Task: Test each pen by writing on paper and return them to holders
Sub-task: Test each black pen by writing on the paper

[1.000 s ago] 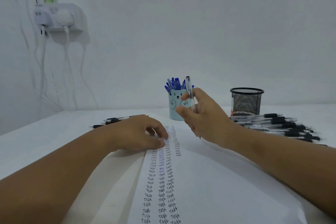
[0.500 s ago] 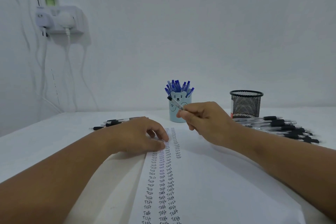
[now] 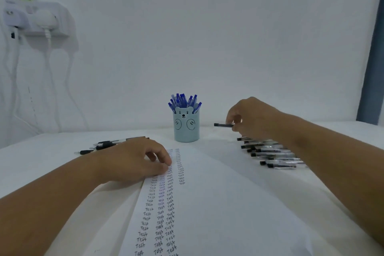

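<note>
Black-capped pen (image 3: pixel 223 125) pinched level in right hand (image 3: pixel 252 118), above loose pens (image 3: pixel 272 153) on desk | left hand (image 3: pixel 133 159) fingers curled, resting on paper (image 3: pixel 228 203) | risk: light pinch slips, pen falls among untested ones.

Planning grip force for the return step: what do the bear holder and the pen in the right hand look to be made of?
Bear holder: smooth matte pale-blue wall with a printed face; probably plastic or glazed ceramic, the look leaves it open. Pen, pinched by the right hand: only a dark, slim end shows, likely a plastic cap; the barrel is hidden.
</note>
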The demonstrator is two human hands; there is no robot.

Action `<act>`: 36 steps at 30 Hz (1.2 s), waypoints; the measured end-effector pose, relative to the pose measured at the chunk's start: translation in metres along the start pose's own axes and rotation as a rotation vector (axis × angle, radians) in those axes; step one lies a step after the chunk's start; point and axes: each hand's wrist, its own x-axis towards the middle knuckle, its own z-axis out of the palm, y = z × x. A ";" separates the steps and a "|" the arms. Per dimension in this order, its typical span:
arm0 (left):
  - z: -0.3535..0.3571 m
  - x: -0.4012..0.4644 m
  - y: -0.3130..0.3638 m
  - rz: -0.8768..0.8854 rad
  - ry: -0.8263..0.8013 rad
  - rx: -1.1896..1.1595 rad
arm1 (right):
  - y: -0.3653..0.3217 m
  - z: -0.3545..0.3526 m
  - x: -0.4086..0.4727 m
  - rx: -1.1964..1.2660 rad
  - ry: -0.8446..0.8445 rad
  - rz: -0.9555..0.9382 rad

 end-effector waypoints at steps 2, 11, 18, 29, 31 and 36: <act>0.000 0.000 0.001 -0.004 0.003 0.011 | 0.012 -0.007 0.003 -0.119 -0.023 0.061; 0.001 0.001 0.004 0.002 0.001 0.032 | 0.026 -0.017 -0.006 -0.368 -0.217 0.163; 0.002 0.002 0.003 0.005 0.004 0.020 | 0.001 -0.011 -0.009 -0.329 -0.189 0.070; -0.010 0.011 -0.009 0.086 0.246 -0.085 | -0.077 0.051 -0.027 0.012 -0.042 -0.323; -0.016 0.012 -0.020 0.091 0.316 -0.002 | -0.079 0.060 -0.028 0.050 -0.070 -0.354; -0.027 0.009 -0.049 -0.052 0.284 0.190 | -0.076 0.064 -0.026 0.142 -0.078 -0.360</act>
